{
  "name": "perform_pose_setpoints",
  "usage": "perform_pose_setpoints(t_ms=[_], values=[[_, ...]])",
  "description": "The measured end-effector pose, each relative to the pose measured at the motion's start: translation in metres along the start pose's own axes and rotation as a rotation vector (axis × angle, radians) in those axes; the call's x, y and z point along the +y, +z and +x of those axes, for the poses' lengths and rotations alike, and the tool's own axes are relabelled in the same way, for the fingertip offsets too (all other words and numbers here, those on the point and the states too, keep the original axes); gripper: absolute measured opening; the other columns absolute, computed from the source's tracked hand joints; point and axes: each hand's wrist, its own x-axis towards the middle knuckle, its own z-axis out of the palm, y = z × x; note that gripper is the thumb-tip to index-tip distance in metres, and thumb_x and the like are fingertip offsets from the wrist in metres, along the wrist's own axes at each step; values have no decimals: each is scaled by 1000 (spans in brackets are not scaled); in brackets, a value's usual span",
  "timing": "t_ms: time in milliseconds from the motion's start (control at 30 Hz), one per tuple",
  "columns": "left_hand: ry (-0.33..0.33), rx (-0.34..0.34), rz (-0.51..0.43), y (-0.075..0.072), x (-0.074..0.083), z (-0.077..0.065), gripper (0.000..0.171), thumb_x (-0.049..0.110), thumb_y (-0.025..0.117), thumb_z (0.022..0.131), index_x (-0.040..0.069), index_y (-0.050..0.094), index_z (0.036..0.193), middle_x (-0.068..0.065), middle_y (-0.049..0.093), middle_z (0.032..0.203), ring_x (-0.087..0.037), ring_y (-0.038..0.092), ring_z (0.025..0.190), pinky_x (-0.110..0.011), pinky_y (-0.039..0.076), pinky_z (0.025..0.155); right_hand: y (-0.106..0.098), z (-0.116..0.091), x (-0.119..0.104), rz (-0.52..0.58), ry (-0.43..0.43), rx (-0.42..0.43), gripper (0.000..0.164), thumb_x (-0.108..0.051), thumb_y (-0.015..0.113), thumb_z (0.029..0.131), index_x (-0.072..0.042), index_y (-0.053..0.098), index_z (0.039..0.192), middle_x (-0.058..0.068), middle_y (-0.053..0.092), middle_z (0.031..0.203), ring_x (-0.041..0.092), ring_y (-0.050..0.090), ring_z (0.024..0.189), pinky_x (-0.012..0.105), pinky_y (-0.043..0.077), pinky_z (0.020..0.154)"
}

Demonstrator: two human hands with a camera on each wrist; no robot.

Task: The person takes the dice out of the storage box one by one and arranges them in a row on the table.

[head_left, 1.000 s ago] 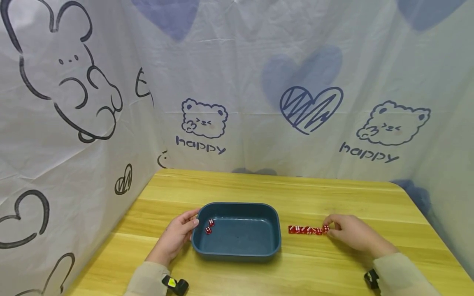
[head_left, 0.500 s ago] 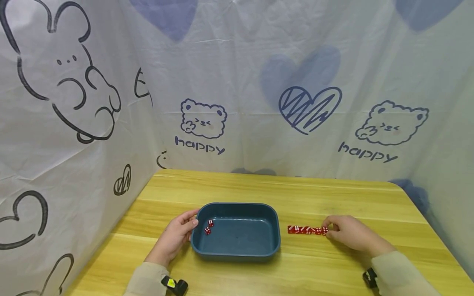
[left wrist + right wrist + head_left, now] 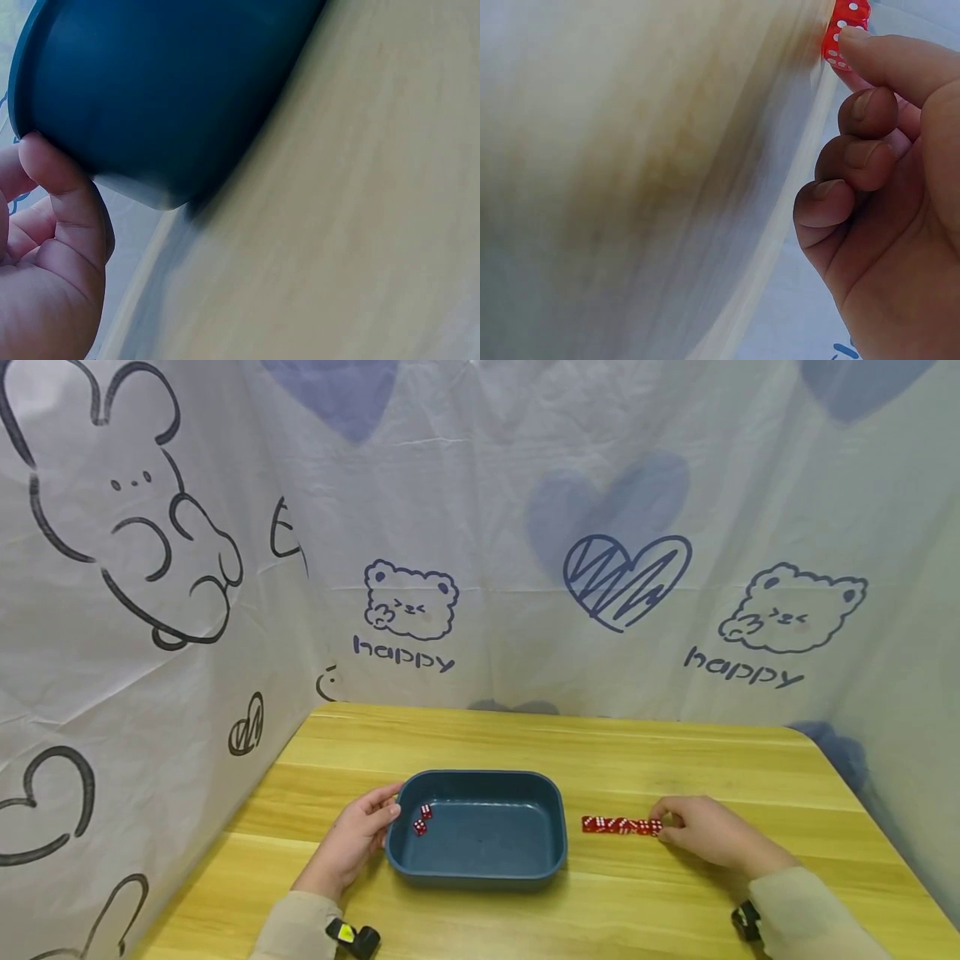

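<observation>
A dark teal rectangular tray (image 3: 480,878) stands on the table, with two red dice (image 3: 421,827) inside near its left wall. My left hand (image 3: 358,833) grips the tray's left end, thumb at the rim; the left wrist view shows the thumb (image 3: 64,172) against the outer wall. To the right of the tray lies a straight row of red dice (image 3: 617,825) with white pips. At the row's right end, my right hand (image 3: 712,831) pinches the last die (image 3: 841,45) between thumb and index finger, the other fingers curled. That die sits flush against its neighbour.
The yellow wood-grain table (image 3: 495,931) extends around the tray and dice. A white cloth (image 3: 480,643) printed with hearts and bears hangs behind and along the sides. A black wrist camera (image 3: 358,938) sits at the left cuff.
My right hand has moved slightly left with its die, closing the small gap to the rest of the row. The left hand still holds the tray in place.
</observation>
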Motion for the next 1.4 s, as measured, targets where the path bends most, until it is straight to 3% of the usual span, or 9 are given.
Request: perform_pose_setpoints(t_ms=[300,933,1400], values=[[4,-5,-5,0,0,-1,47,10,56,104,0,46,149,-16,53,114,-18,55,83,-23,50,65,1,0,-4,28,4,5,20,-16,73,91,-20,71,111,-4,54,77,16,49,69,36,42,64],[20,0,7,-1,-2,0,46,11,55,105,0,46,149,-17,53,117,-20,58,88,-24,52,67,-5,3,-19,76,41,22,34,-33,73,94,-18,69,124,-2,54,75,15,48,62,31,42,54],[7,-1,16,0,1,-1,45,10,54,105,1,46,149,-18,55,117,-19,59,89,-25,53,67,-12,6,-45,42,-30,71,32,-33,70,96,-17,69,124,-4,52,70,12,45,57,29,39,52]])
